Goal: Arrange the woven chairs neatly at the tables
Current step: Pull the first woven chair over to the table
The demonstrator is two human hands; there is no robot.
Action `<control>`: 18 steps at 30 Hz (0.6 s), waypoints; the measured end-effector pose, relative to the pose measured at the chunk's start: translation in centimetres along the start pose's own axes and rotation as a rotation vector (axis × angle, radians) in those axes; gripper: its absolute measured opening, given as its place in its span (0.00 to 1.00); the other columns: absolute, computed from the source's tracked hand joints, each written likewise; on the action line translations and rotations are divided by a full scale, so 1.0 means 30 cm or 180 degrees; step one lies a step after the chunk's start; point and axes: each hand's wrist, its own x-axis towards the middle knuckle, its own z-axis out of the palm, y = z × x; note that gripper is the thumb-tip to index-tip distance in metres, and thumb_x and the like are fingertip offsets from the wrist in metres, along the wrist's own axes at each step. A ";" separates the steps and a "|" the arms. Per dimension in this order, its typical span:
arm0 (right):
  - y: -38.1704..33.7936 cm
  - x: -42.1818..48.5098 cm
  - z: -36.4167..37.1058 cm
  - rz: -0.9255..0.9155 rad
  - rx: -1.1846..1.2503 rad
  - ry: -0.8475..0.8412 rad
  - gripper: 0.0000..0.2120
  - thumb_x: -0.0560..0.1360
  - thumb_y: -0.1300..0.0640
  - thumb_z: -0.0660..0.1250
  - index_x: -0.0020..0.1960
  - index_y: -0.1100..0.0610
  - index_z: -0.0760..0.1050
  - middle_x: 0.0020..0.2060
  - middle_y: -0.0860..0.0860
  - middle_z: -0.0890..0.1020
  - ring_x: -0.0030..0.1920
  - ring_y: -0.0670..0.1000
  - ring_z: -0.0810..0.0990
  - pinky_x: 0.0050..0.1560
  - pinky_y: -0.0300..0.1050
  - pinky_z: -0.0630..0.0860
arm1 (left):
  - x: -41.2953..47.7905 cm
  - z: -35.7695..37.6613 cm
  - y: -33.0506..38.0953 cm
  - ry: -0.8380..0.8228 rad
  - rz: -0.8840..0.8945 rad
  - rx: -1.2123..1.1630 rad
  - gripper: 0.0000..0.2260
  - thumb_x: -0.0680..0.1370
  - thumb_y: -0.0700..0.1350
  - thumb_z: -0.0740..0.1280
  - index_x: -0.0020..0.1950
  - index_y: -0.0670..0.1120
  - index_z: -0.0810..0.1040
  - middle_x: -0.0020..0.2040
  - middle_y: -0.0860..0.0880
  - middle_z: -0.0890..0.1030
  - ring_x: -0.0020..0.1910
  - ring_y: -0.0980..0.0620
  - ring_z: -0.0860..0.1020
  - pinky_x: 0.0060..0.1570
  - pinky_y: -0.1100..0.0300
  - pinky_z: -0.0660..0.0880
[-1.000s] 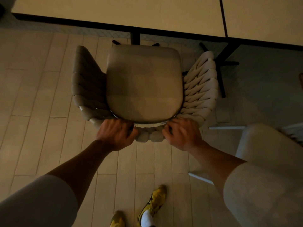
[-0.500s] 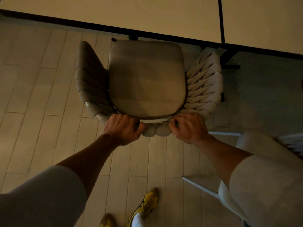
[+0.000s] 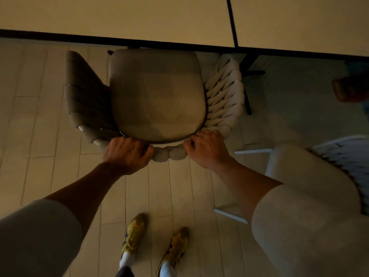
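Observation:
A beige woven chair (image 3: 157,94) with a padded seat stands below me, facing a cream table (image 3: 119,17) with a black edge. The front of its seat reaches just under the table edge. My left hand (image 3: 127,153) and my right hand (image 3: 205,149) both grip the top of the woven backrest, a short gap between them. A second table (image 3: 299,23) abuts the first on the right. Another woven chair (image 3: 311,176) stands at my right, turned away from the tables and partly hidden by my right sleeve.
Black table legs (image 3: 247,76) stand just right of the held chair. The floor is pale planks (image 3: 36,136). My feet in yellow shoes (image 3: 155,240) are behind the chair. A dark brown object (image 3: 351,88) shows at the right edge.
The chair has moved forward toward the table, its seat front now at the table edge. My hands kept their grip and my feet stepped closer.

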 end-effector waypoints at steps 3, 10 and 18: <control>-0.021 -0.008 -0.007 0.0122 0.0095 -0.0048 0.20 0.76 0.48 0.57 0.34 0.56 0.80 0.35 0.55 0.85 0.40 0.60 0.81 0.46 0.54 0.76 | 0.012 -0.007 -0.016 0.0078 0.0014 0.0016 0.22 0.80 0.60 0.55 0.41 0.49 0.81 0.27 0.53 0.69 0.25 0.50 0.68 0.29 0.59 0.68; -0.111 -0.059 0.002 0.0287 0.0004 -0.0424 0.29 0.82 0.45 0.46 0.46 0.56 0.83 0.45 0.55 0.86 0.51 0.61 0.78 0.53 0.54 0.71 | -0.034 -0.026 -0.064 -0.0114 0.0139 -0.0007 0.22 0.80 0.59 0.57 0.37 0.48 0.80 0.26 0.54 0.67 0.25 0.50 0.67 0.29 0.58 0.70; -0.232 -0.117 -0.086 0.0442 -0.0121 -0.0925 0.39 0.74 0.39 0.34 0.58 0.51 0.82 0.58 0.52 0.84 0.63 0.57 0.75 0.68 0.55 0.64 | -0.179 -0.052 -0.086 -0.0809 0.0641 0.0566 0.15 0.80 0.58 0.61 0.56 0.51 0.81 0.38 0.49 0.82 0.32 0.46 0.80 0.32 0.60 0.67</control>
